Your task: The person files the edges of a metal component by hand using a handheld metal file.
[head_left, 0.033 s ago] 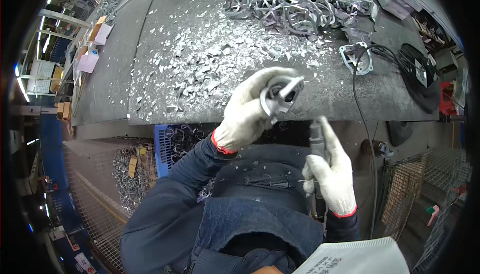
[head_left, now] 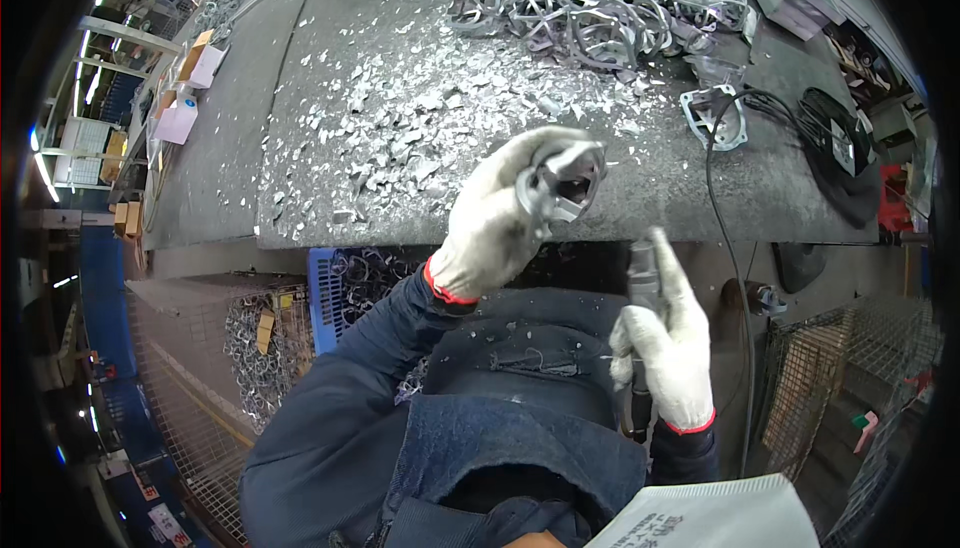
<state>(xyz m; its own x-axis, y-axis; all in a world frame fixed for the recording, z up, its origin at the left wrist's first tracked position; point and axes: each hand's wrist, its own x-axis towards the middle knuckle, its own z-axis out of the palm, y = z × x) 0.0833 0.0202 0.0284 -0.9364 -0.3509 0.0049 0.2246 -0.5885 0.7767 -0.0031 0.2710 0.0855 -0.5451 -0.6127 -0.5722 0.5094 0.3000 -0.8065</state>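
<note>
My left hand (head_left: 494, 210), in a white knitted glove with a red cuff, is closed round a silver cast-metal ring part (head_left: 572, 184). It keeps the part raised over the table's front edge, with an opening in the part showing. To the right and lower, my gloved right hand (head_left: 664, 348) grips a dark, slim hand tool (head_left: 643, 273), index finger stretched along its barrel. The tool is apart from the metal part. Its lower end is partly hidden by my fingers, and its exact kind I cannot make out.
Metal flakes (head_left: 400, 128) litter the grey table (head_left: 225, 173). Similar castings form a pile (head_left: 600, 8) at the back; a single casting (head_left: 715, 116) lies right, by a black cable (head_left: 712, 183). Below stand a blue crate (head_left: 325, 298) and wire cages (head_left: 815, 378).
The metal part has turned in my left hand, so its opening faces me more. My right hand has shifted slightly right with the tool.
</note>
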